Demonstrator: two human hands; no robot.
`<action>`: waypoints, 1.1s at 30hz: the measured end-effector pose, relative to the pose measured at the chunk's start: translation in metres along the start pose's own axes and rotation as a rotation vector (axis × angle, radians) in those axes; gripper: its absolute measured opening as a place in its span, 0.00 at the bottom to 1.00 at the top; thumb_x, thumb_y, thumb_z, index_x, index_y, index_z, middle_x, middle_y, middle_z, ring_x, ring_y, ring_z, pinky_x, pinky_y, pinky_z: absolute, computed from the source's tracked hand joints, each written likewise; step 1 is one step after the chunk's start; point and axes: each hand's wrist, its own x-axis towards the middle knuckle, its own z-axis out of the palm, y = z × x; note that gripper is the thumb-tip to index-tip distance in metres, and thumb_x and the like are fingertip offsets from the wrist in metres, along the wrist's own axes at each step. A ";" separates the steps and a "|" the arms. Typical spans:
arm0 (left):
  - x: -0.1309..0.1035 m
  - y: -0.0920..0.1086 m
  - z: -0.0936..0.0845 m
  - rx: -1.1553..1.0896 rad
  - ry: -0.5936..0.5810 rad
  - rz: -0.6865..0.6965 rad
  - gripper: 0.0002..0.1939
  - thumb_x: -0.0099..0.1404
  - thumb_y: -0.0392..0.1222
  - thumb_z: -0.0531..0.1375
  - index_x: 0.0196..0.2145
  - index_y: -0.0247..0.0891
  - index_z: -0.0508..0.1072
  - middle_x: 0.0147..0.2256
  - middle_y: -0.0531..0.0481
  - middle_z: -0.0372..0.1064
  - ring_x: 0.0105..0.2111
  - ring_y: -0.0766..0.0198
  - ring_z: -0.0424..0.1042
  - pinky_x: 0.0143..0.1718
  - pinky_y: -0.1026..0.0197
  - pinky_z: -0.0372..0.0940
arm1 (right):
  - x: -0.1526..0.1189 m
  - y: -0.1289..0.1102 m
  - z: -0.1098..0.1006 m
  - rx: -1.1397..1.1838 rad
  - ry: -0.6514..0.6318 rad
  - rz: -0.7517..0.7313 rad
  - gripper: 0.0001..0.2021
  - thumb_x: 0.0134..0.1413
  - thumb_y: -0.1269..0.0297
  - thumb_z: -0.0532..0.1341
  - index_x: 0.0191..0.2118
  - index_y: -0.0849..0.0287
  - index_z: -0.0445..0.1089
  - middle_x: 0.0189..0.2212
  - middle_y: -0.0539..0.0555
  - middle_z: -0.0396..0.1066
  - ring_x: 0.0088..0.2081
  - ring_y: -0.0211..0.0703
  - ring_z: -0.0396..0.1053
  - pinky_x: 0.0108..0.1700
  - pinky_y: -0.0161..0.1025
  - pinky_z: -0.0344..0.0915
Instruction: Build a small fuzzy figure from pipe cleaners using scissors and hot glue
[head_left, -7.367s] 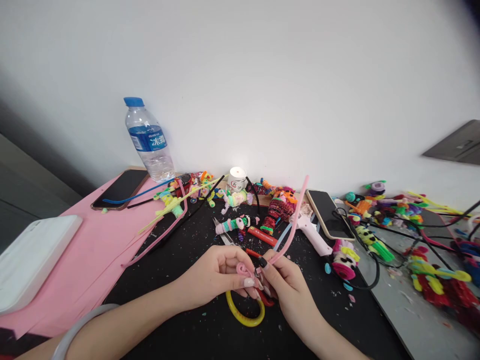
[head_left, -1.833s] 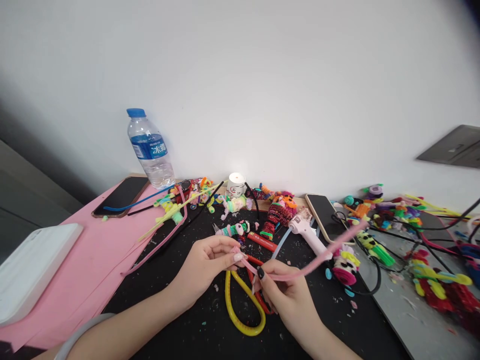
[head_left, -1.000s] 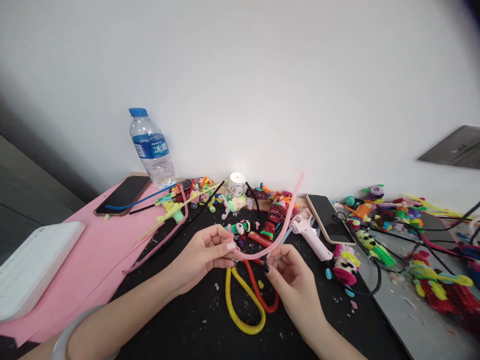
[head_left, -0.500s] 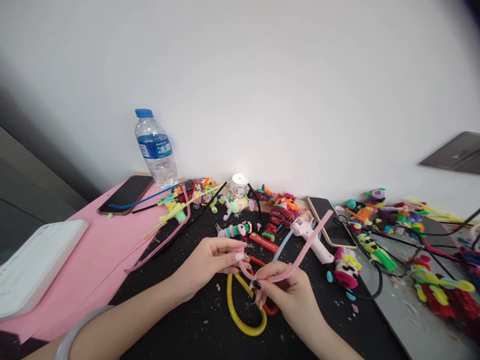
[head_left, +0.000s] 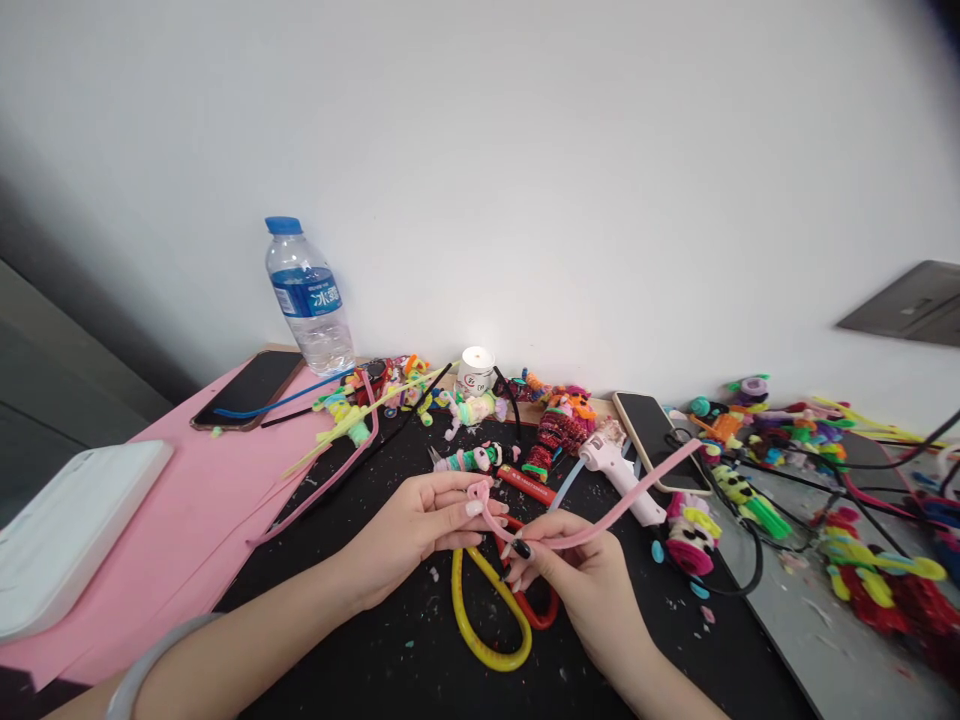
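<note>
- At the far left, a clear plastic bottle with a blue cap and label (head_left: 309, 295) leans by the wall; nearer lie pink paper sheets (head_left: 195, 520).
- The left hand (head_left: 412, 530) has a fingertip grip, thumb and fingers pinching a fuzzy pink craft stem (head_left: 622, 500) just beside its small curled end. A light pinch there should hold the curl without crushing the pile; pressing hard could flatten the loop.
- Below the hands, scissors with one yellow and one red loop handle (head_left: 491, 660) lie on the black table (head_left: 405, 670).
- The right hand (head_left: 585, 580) pinches the same stem between thumb and fingers, a little along from the left. Bending in short, even stretches near the curl, with the two grips close, would likely give a smoother bend than pulling from far out.
- The stem's free end slants up to the right, across the view of the white glue gun (head_left: 619, 478). That long tail is best kept free of the phone with a pale case (head_left: 652, 430) and the black cable (head_left: 756, 560).
</note>
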 end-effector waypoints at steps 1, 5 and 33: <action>0.000 0.000 0.000 0.015 0.009 0.003 0.17 0.59 0.44 0.63 0.45 0.36 0.73 0.42 0.43 0.75 0.40 0.62 0.75 0.39 0.65 0.68 | 0.000 0.000 0.000 -0.006 -0.007 0.006 0.07 0.47 0.63 0.67 0.27 0.61 0.73 0.18 0.52 0.75 0.20 0.40 0.73 0.25 0.34 0.71; 0.000 -0.001 0.000 0.073 0.066 0.043 0.17 0.58 0.45 0.63 0.44 0.36 0.73 0.40 0.44 0.77 0.39 0.60 0.75 0.40 0.64 0.69 | -0.001 0.001 0.002 -0.019 -0.036 0.018 0.07 0.47 0.63 0.67 0.29 0.62 0.73 0.20 0.52 0.75 0.20 0.38 0.73 0.25 0.32 0.70; 0.006 0.003 -0.008 0.260 0.122 0.047 0.17 0.53 0.45 0.66 0.39 0.33 0.75 0.34 0.43 0.78 0.35 0.58 0.77 0.34 0.62 0.70 | -0.001 -0.007 -0.006 -0.636 -0.164 -0.423 0.09 0.49 0.72 0.63 0.39 0.57 0.71 0.31 0.53 0.73 0.28 0.40 0.69 0.29 0.35 0.65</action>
